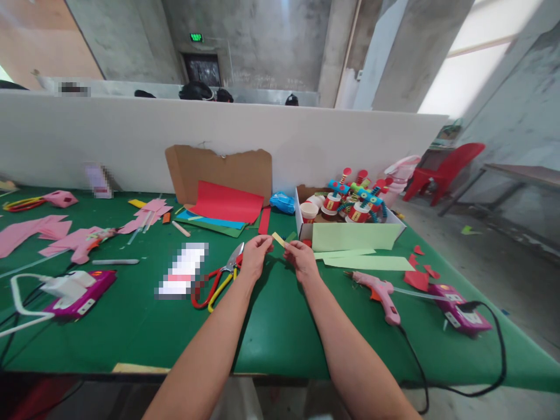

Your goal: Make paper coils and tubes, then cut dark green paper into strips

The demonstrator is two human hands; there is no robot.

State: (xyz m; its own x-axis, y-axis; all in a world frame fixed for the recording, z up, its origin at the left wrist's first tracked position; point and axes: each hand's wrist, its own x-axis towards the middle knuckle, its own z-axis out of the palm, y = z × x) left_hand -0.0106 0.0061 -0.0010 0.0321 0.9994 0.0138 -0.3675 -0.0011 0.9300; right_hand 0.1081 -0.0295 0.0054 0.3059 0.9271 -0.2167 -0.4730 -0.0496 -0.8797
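Observation:
A short pale-yellow paper strip (279,238) is stretched between my two hands, just above the green table. My right hand (303,261) pinches its lower right end between thumb and finger. The fingers of my left hand (256,256) are pinched together at its other end; the exact grip there is partly hidden. Beside my left wrist lie a pair of red-handled scissors (214,287) and a yellow-handled pair (222,290), overlapping. A small green paper piece (290,237) is just behind my right fingertips.
At right, a box (359,233) holds several paper-cup figures, with a pink glue gun (378,291) and purple power strip (459,312) nearby. Coloured paper sheets (227,201) lie behind. Pink paper (30,233), another glue gun (85,245) and another power strip (83,297) are left.

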